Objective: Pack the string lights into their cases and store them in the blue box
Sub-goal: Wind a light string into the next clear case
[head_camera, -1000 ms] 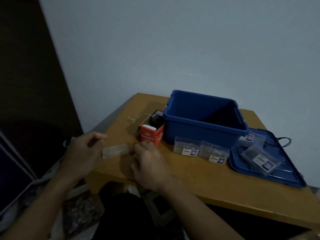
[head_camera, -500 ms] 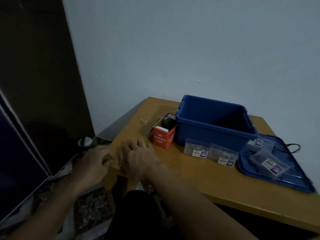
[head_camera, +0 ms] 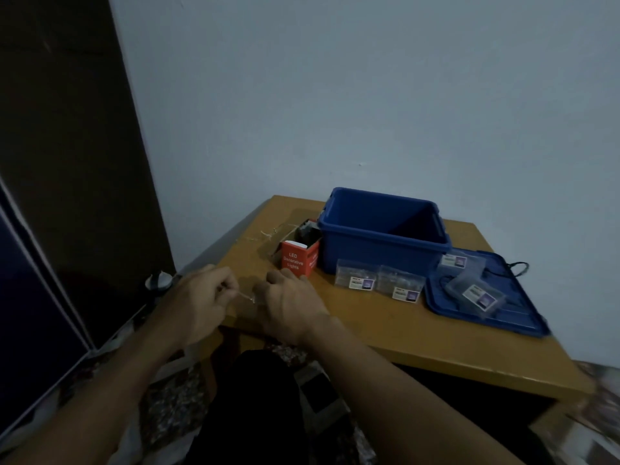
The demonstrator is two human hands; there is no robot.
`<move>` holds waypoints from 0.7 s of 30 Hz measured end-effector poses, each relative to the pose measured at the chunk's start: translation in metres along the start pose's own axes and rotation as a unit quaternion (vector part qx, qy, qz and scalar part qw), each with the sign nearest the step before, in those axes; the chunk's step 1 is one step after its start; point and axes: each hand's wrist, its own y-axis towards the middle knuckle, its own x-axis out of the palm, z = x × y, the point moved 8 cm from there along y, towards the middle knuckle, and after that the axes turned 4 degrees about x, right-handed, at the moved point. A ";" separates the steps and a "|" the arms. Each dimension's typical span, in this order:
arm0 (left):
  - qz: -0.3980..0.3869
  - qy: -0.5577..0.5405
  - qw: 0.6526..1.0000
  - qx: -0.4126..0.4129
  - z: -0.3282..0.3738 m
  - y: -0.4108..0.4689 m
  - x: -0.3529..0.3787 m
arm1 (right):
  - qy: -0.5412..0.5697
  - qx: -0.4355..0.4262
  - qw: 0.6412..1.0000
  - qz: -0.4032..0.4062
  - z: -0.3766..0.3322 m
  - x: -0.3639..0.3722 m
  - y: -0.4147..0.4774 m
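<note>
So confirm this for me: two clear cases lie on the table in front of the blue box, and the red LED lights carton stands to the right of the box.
Not quite. The head view shows the red LED lights carton standing to the left of the blue box, not to the right. The two clear cases do lie on the table in front of the box.

A wooden table (head_camera: 385, 333) stands against a pale wall (head_camera: 369, 95)

Light: dim, bluish, no visible source.
Shadows: soft, faint.
Focus: slightly soft overall, smeared toward the lower right corner.
Edges: wide-angle bending.
</note>
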 end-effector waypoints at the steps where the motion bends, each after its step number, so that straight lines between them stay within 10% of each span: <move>1: -0.003 -0.011 1.000 -0.004 0.008 0.000 -0.003 | 0.009 0.005 1.000 0.009 0.003 -0.006 -0.007; 21: -0.018 -0.252 0.951 0.177 0.216 -0.011 0.001 | 0.324 0.123 0.879 0.329 0.096 -0.144 -0.211</move>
